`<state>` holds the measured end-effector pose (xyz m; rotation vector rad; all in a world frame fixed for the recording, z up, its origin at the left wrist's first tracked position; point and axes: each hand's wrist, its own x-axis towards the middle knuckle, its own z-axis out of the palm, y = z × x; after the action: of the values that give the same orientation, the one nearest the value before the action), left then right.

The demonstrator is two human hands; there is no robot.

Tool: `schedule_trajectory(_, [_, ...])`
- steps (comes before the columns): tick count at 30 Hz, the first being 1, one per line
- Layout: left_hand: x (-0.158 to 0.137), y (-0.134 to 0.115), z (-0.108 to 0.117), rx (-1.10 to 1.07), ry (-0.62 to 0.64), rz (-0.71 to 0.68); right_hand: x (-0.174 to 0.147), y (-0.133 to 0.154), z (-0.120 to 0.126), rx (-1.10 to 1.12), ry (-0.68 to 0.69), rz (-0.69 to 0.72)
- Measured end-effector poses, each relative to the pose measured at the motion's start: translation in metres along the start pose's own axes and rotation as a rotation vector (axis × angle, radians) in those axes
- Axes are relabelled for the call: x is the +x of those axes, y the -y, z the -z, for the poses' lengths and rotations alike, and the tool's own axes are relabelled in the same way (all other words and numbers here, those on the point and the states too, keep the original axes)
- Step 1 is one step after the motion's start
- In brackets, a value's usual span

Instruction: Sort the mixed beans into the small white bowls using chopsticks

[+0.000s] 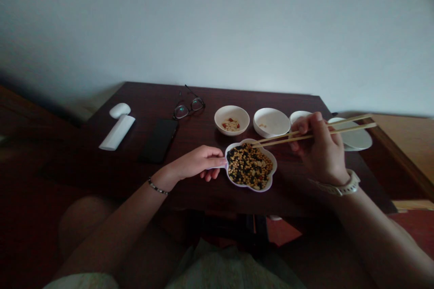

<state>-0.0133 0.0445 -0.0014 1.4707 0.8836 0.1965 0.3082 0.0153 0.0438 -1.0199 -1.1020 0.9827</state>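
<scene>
My left hand [206, 161] is closed around the short handle of a white, flower-shaped dish [275, 167]. Mixed yellow and black beans [249, 169] fill that dish, with a few paler pieces among them. In my right hand [322, 149] is a pair of wooden chopsticks [281, 139], their tips at the dish's far edge over the beans. Whether the tips pinch anything is too small to tell. Just beyond the dish stands a white bowl [220, 125] with pale and reddish nut-like pieces. A second white bowl [276, 122] beside it has a few small pale bits.
Partly behind my right hand are a smaller white bowl [298, 115] and a larger white one [357, 140] at the table's right edge. Eyeglasses [189, 107], a black phone [159, 140] and a white L-shaped device [118, 131] lie on the dark table [200, 198]. A wall rises behind.
</scene>
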Motion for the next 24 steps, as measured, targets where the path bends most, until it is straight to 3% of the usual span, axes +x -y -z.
schedule_trajectory(7, [0.0, -0.003, 0.0, 0.005, 0.001, 0.012, -0.018, 0.003, 0.007, -0.23, 0.317, -0.151])
schedule_trajectory(12, [0.001, -0.003, 0.0, 0.007, -0.005, 0.012, -0.023, -0.003, 0.01, -0.319, 0.439, -0.191])
schedule_trajectory(24, [0.001, 0.0, 0.0, 0.005, -0.004, -0.003, -0.02, 0.001, 0.008, -0.227, 0.354, -0.162])
